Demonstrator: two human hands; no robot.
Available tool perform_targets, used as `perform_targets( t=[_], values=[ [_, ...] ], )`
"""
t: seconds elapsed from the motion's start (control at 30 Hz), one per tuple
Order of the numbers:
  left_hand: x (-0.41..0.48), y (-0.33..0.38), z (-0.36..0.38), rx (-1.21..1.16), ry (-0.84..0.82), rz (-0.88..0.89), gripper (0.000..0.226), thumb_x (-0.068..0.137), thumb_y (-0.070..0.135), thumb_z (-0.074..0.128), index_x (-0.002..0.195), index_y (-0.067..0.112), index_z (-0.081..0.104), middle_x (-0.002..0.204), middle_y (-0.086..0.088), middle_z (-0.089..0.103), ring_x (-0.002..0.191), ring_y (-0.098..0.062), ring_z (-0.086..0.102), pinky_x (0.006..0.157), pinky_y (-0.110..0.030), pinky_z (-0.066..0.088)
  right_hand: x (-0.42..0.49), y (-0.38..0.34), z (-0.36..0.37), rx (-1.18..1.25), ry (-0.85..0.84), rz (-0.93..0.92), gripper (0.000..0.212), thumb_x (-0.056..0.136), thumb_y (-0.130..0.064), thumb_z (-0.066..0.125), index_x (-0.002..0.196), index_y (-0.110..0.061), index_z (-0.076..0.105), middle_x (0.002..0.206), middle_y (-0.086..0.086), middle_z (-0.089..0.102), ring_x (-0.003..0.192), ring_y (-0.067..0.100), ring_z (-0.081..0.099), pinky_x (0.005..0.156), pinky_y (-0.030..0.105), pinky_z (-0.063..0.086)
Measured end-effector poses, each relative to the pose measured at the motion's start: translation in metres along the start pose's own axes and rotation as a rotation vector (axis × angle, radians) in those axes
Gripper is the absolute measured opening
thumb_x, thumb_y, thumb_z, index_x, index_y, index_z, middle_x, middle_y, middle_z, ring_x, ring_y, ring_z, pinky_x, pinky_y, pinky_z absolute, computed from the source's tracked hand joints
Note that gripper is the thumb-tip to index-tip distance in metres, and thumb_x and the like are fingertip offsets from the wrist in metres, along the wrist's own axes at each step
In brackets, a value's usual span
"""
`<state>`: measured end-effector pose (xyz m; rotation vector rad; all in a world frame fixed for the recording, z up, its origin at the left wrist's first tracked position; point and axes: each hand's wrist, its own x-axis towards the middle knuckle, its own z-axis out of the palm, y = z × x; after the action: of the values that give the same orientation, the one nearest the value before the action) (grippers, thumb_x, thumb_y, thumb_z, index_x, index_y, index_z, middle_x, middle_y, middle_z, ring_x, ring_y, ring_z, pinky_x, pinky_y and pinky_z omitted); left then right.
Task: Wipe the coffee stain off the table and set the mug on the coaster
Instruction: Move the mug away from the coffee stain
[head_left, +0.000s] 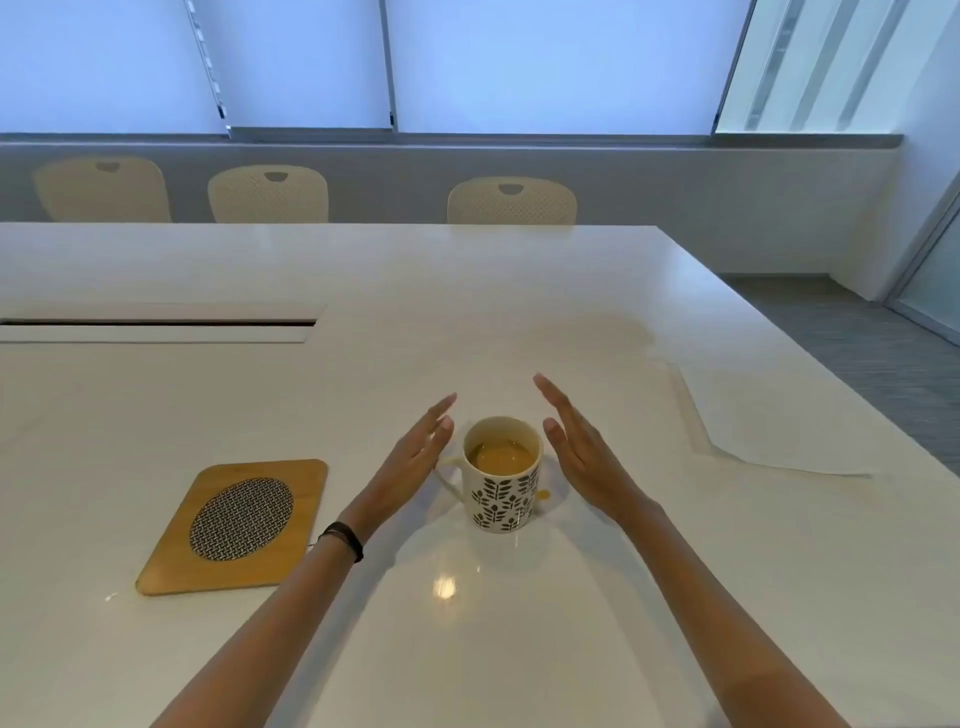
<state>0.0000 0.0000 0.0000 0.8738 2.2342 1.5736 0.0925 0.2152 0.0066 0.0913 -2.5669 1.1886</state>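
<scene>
A cream mug (503, 496) with a dark leaf pattern stands on the white table (467, 291), part full of light brown coffee, its handle pointing left. A small coffee stain (543, 494) lies on the table just right of the mug's base. My left hand (410, 462) is open beside the handle, fingers straight. To the mug's right my right hand (576, 449) is open too, palm facing the mug. Neither hand grips the mug. The wooden coaster (236, 525) with an oval woven inset lies to the left of my left arm.
A white paper towel (769, 421) lies flat near the table's right edge. A long cable slot (156, 323) is set into the table at the left. Three cream chairs (511, 200) stand behind the far edge. The floor drops away on the right.
</scene>
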Motion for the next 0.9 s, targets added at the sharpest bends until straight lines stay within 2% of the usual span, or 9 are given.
perform_targets(
  t=[0.13,0.27,0.33,0.37,0.43,0.53,0.6,0.7,0.9],
  values=[
    [-0.009,0.008,0.006,-0.075,-0.112,-0.021,0.085,0.066,0.086,0.034,0.136,0.039,0.037,0.145,0.013,0.039,0.131,-0.003,0.038,0.106,-0.028,0.032,-0.010,-0.006,0.009,0.183,-0.043,0.043,0.062,0.087,-0.066,0.020,0.143,-0.041,0.017,0.153,-0.015,0.024,0.140,-0.001,0.022,0.114,0.032,0.024],
    [-0.013,0.017,0.011,-0.118,-0.180,-0.010,0.069,0.066,0.079,0.049,0.124,0.043,0.045,0.124,0.025,0.054,0.113,0.009,0.052,0.083,-0.010,0.048,-0.016,-0.011,0.012,0.309,-0.106,0.072,0.066,0.082,-0.072,0.027,0.142,-0.045,0.018,0.149,-0.012,0.034,0.134,0.003,0.035,0.098,0.017,0.041],
    [-0.015,0.020,0.011,-0.135,-0.183,-0.010,0.065,0.065,0.073,0.058,0.122,0.043,0.046,0.120,0.023,0.057,0.112,0.004,0.055,0.082,-0.014,0.051,-0.020,-0.012,0.014,0.298,-0.131,0.080,0.067,0.081,-0.071,0.032,0.141,-0.045,0.017,0.146,-0.005,0.039,0.132,0.010,0.041,0.098,0.027,0.046],
    [-0.015,0.021,0.010,-0.143,-0.187,-0.011,0.065,0.065,0.069,0.062,0.122,0.043,0.046,0.120,0.021,0.058,0.113,0.000,0.056,0.083,-0.017,0.052,-0.021,-0.013,0.015,0.287,-0.144,0.084,0.068,0.081,-0.069,0.036,0.141,-0.045,0.017,0.145,-0.002,0.040,0.130,0.012,0.043,0.099,0.034,0.047],
    [-0.015,0.019,0.008,-0.139,-0.202,0.005,0.065,0.067,0.054,0.071,0.125,0.039,0.045,0.121,0.019,0.059,0.115,-0.006,0.056,0.085,-0.021,0.052,-0.022,-0.013,0.016,0.286,-0.158,0.093,0.073,0.079,-0.065,0.047,0.141,-0.043,0.016,0.142,-0.001,0.042,0.128,0.012,0.045,0.099,0.037,0.047],
    [-0.013,0.015,0.008,-0.082,-0.214,0.048,0.065,0.073,0.021,0.076,0.127,0.035,0.043,0.122,0.024,0.058,0.116,-0.006,0.055,0.084,-0.019,0.051,-0.021,-0.014,0.015,0.295,-0.166,0.093,0.077,0.075,-0.055,0.061,0.139,-0.042,0.020,0.136,-0.010,0.045,0.125,0.008,0.046,0.096,0.031,0.049],
    [-0.011,0.013,0.007,-0.048,-0.211,0.068,0.067,0.072,0.013,0.076,0.127,0.036,0.043,0.121,0.027,0.058,0.115,-0.005,0.055,0.084,-0.017,0.050,-0.020,-0.015,0.015,0.303,-0.180,0.090,0.069,0.076,-0.041,0.067,0.133,-0.043,0.027,0.130,-0.017,0.048,0.121,0.004,0.049,0.090,0.023,0.051],
    [-0.008,0.013,0.004,-0.023,-0.232,0.065,0.067,0.070,0.016,0.078,0.124,0.038,0.045,0.117,0.027,0.060,0.112,-0.004,0.057,0.083,-0.017,0.051,-0.015,-0.015,0.015,0.299,-0.191,0.100,0.066,0.076,-0.023,0.072,0.127,-0.040,0.033,0.125,-0.018,0.051,0.115,0.002,0.052,0.084,0.017,0.050],
    [-0.004,0.020,0.001,0.012,-0.284,0.072,0.067,0.061,0.046,0.077,0.121,0.041,0.047,0.115,0.030,0.060,0.111,-0.004,0.058,0.086,-0.017,0.050,-0.006,-0.014,0.016,0.277,-0.220,0.079,0.078,0.070,-0.013,0.079,0.133,-0.020,0.033,0.130,-0.008,0.050,0.118,0.006,0.051,0.090,0.018,0.048]
  ],
)
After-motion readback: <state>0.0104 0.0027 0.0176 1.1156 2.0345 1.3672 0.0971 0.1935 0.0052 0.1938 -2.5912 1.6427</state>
